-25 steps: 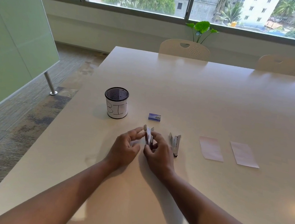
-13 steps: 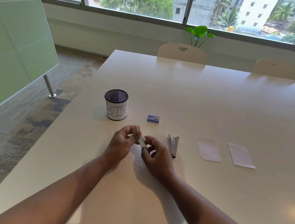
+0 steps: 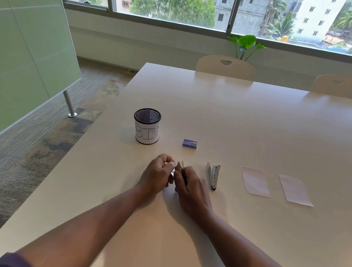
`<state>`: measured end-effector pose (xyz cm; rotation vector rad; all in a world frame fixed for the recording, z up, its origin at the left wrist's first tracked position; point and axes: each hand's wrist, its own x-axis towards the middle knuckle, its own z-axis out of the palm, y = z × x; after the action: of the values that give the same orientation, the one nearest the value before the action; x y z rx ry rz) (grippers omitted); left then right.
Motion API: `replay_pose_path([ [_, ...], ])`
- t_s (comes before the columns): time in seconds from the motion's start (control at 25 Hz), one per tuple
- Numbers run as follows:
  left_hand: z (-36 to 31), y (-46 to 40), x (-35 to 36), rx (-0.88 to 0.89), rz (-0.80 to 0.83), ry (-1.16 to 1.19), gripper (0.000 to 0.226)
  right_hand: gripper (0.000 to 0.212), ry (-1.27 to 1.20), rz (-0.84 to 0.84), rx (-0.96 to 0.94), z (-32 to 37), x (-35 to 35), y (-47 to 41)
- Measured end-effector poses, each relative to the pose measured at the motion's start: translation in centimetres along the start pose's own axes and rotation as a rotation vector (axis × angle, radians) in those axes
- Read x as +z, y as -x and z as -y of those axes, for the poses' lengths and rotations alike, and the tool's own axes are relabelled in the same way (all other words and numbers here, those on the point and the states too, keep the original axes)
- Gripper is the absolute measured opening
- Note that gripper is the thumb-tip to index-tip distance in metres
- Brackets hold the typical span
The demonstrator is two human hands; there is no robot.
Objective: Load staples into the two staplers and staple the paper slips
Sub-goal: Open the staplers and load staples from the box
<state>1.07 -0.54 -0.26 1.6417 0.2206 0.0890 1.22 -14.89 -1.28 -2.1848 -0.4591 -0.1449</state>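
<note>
A small metal stapler (image 3: 179,170) is held between the left hand (image 3: 159,175) and the right hand (image 3: 191,190), both closed around it near the table's (image 3: 259,125) left edge; its end is seen projecting above the fingertips. A second stapler (image 3: 213,175) is laid just right of the right hand. Two paper slips (image 3: 255,182) (image 3: 295,190) are placed further right. A staple box (image 3: 189,144) and mesh cup (image 3: 147,126) are set beyond the hands.

mesh cup (image 3: 147,128) | white label | handwritten "BIN" | staple box (image 3: 189,143) | print unreadable
</note>
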Motion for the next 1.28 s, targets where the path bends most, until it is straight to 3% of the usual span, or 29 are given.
replay_pose_path([
  [0.28,0.6,-0.7,-0.1,-0.013,-0.062,0.038,0.016,0.030,-0.094,-0.143,0.018,0.3,-0.3,0.6],
  [0.52,0.7,-0.9,-0.5,0.023,-0.129,-0.050,0.050,0.021,-0.092,-0.165,-0.065,0.1,-0.3,0.6],
  [0.84,0.6,-1.3,-0.5,0.073,-0.226,-0.196,0.019,0.014,-0.106,-0.254,-0.124,-0.3,-0.4,0.4],
  [1.08,-0.1,-3.3,-0.2,0.082,-0.315,-0.649,0.025,0.021,-0.093,-0.272,-0.030,-0.4,-0.7,1.2],
  [1.28,-0.2,-5.1,-1.2,0.087,-0.333,-0.670,0.028,0.015,0.108,-0.188,0.078,-0.5,-0.8,1.7],
])
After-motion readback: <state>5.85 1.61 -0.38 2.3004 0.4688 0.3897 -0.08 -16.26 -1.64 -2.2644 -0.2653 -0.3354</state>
